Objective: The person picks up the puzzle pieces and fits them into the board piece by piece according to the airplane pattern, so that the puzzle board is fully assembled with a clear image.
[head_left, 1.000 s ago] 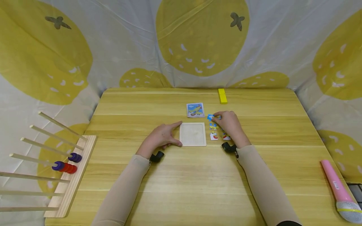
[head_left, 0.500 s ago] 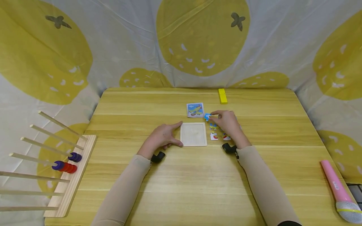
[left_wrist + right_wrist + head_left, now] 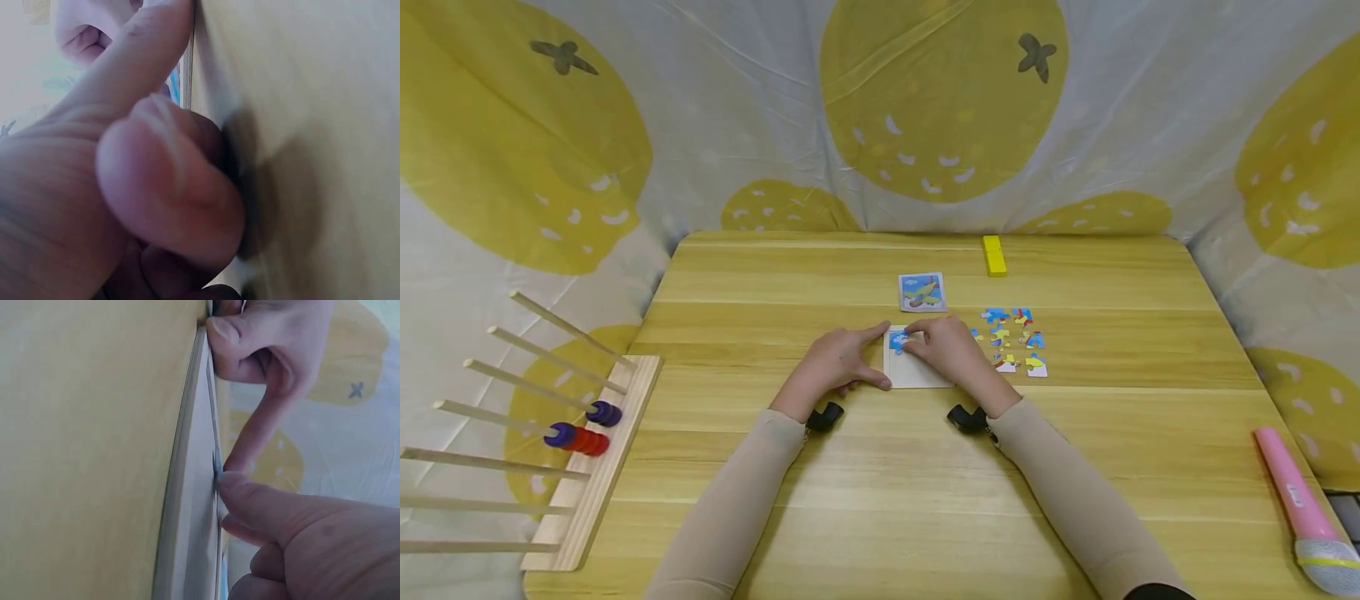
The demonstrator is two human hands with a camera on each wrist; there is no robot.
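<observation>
Looking from the head view first, you have the blue puzzle piece [image 3: 897, 342] at the far left corner of the wooden tray [image 3: 907, 372], and your right grip [image 3: 951, 343] pinches it between thumb and forefinger. Your left grip [image 3: 842, 357] is spread, thumb at the tray's near left corner and forefinger at the far one. That is a sound brace; let it resist any sideways push without covering the corner where the piece sits. The picture card [image 3: 922, 292] lies just beyond the tray, handy for checking which way the piece should face. The loose pieces [image 3: 1000, 336] lie to the tray's right on the tabletop [image 3: 880, 483], partly behind your right forearm, so lift that wrist clear of them.

From the left wrist, your own fingers fill most of the view, and a rounded fingertip [image 3: 169, 181] sits close above the tabletop. Only a thin strip of the tray's edge shows; you cannot judge the piece's fit from here.

From the right wrist, the tray appears nearly edge-on, with your right thumb and finger meeting at its rim and a sliver of blue between. Whether the piece lies flat is impossible to tell. Square its straight sides against the frame, then press evenly before releasing.
</observation>
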